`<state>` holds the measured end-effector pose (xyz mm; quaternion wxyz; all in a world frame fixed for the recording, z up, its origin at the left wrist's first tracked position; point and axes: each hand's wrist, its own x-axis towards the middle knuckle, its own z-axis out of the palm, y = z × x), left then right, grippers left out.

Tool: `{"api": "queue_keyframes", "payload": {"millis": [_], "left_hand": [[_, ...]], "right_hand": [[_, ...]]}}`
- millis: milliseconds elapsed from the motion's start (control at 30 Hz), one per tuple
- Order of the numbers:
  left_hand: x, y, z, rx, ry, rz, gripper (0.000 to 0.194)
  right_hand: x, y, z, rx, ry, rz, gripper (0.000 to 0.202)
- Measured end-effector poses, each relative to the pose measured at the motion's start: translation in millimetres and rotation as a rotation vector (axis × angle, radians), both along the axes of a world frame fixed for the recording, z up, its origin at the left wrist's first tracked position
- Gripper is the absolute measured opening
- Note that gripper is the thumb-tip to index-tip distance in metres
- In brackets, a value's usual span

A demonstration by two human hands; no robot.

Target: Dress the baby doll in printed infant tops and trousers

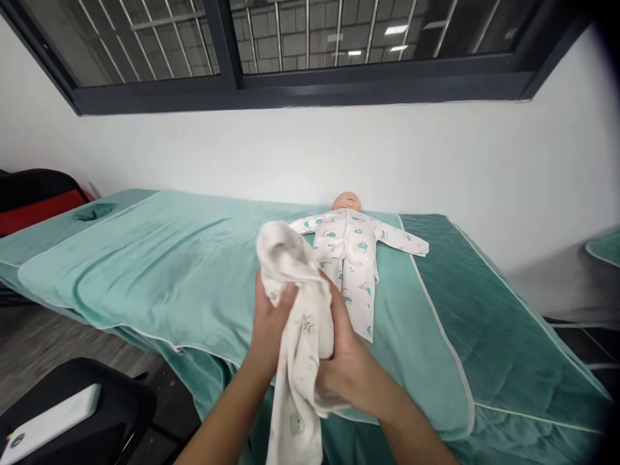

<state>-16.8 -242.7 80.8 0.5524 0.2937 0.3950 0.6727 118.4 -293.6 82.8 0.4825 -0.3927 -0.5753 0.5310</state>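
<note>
A bunched white cloth (303, 329) with small faint prints hangs between my two hands, over the near edge of the bed. My left hand (271, 316) grips its left side, with the thumb across the fabric. On the right, my right hand (339, 349) is wrapped round the cloth's folds. Beyond them a baby doll (347, 201) lies on the green sheet, dressed in a white printed outfit (356, 242) with its sleeves spread. The cloth and my hands hide part of the outfit's left side.
The bed (159, 258) has green covers and stands against a white wall below a barred window (310, 39). At the lower left, a black chair (111, 413) holds a white object (53, 416). A red and black chair (41, 200) stands far left.
</note>
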Motion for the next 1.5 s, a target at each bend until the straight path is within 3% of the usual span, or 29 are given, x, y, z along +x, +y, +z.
{"api": "queue_keyframes", "payload": {"millis": [100, 233, 333, 433, 500, 567, 633, 667, 700, 767, 900, 1033, 1133, 1233, 1367, 1500], "left_hand": [[32, 5, 8.5, 0.182, 0.137, 0.020, 0.047], [47, 6, 14.0, 0.179, 0.245, -0.215, 0.035], [39, 11, 4.3, 0.222, 0.337, -0.268, 0.027], [25, 21, -16.0, 0.197, 0.421, -0.226, 0.021], [16, 28, -29.4, 0.157, 0.461, -0.179, 0.019], [10, 34, -39.0, 0.128, 0.508, -0.150, 0.019], [6, 41, -44.1, 0.120, 0.588, -0.159, 0.023], [6, 45, -45.4, 0.123, 0.642, -0.172, 0.025], [6, 51, -46.0, 0.136, 0.701, -0.184, 0.026], [7, 65, -46.4, 0.193, 0.814, -0.188, 0.025], [21, 110, -42.6, 0.379, 0.989, -0.147, 0.020], [51, 169, -27.5, 0.564, 1.126, -0.125, 0.021], [81, 217, -13.7, 0.631, 1.226, -0.163, 0.025], [105, 256, -9.9, 0.617, 1.283, -0.230, 0.027], [118, 278, -24.3, 0.581, 1.226, -0.326, 0.035], [117, 276, -36.3, 0.606, 1.157, -0.398, 0.040]], "right_hand": [[3, 3, -0.5, 0.040, 0.063, -0.158, 0.101], [32, 9, 2.3, 0.080, 0.079, -0.435, 0.067], [79, 7, 13.6, 0.233, -0.101, -0.718, 0.059], [143, 4, 19.8, 0.423, -0.456, -1.023, 0.064], [186, 5, 8.5, 0.458, -0.686, -1.076, 0.067], [223, 9, -18.4, 0.409, -0.867, -1.117, 0.071], [249, 14, -53.2, 0.193, -1.014, -1.050, 0.070], [256, 16, -69.5, 0.070, -1.112, -0.948, 0.068], [258, 17, -82.7, -0.014, -1.219, -0.936, 0.070], [252, 17, -96.2, 0.065, -1.383, -1.047, 0.076], [206, 27, -80.4, 0.431, -1.333, -1.212, 0.065], [159, 75, -59.1, 0.545, -1.074, -0.990, 0.053], [138, 138, -49.5, 0.478, -0.849, -0.847, 0.051], [128, 202, -39.4, 0.351, -0.612, -0.799, 0.041], [125, 250, -37.1, 0.188, -0.433, -0.709, 0.035], [127, 254, -48.1, 0.233, -0.423, -0.560, 0.036]]}}
